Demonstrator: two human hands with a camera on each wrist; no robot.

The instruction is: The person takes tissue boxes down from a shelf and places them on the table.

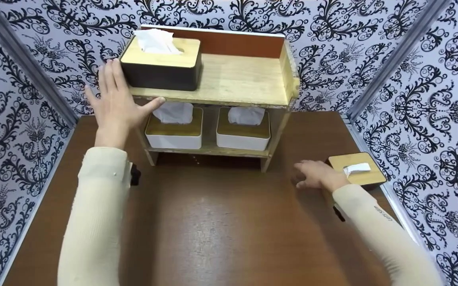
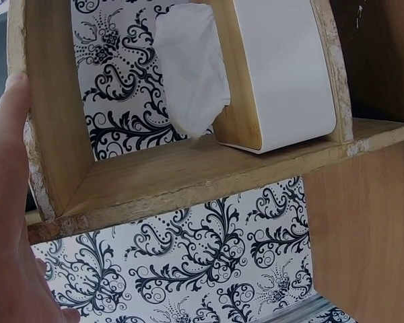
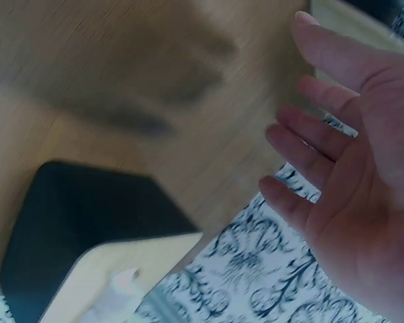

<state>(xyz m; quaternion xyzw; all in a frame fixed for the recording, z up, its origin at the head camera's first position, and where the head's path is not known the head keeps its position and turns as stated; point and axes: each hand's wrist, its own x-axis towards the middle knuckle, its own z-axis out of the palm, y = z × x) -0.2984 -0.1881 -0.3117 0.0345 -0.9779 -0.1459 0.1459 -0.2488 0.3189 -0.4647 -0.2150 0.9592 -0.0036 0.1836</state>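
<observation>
My left hand [image 1: 114, 101] rests at the upper left corner of a small wooden shelf [image 1: 245, 81], fingers straight along its side and thumb at the front edge. Beside those fingers, a black tissue box [image 1: 159, 75] with a wooden lid stands on the top board. In the left wrist view, the thumb [image 2: 10, 111] lies against the shelf's board edge. My right hand [image 1: 317, 174] holds nothing and hovers left of a second black tissue box [image 1: 344, 157] on the table. The right wrist view shows its fingers loosely spread, apart from that box [image 3: 87, 208].
Two white tissue boxes, a left one [image 1: 175, 142] and a right one [image 1: 243, 142], stand on the lower shelf board. The shelf stands at the back of a brown table [image 1: 213, 222]. Patterned walls [image 1: 424, 119] enclose the table at the back and sides.
</observation>
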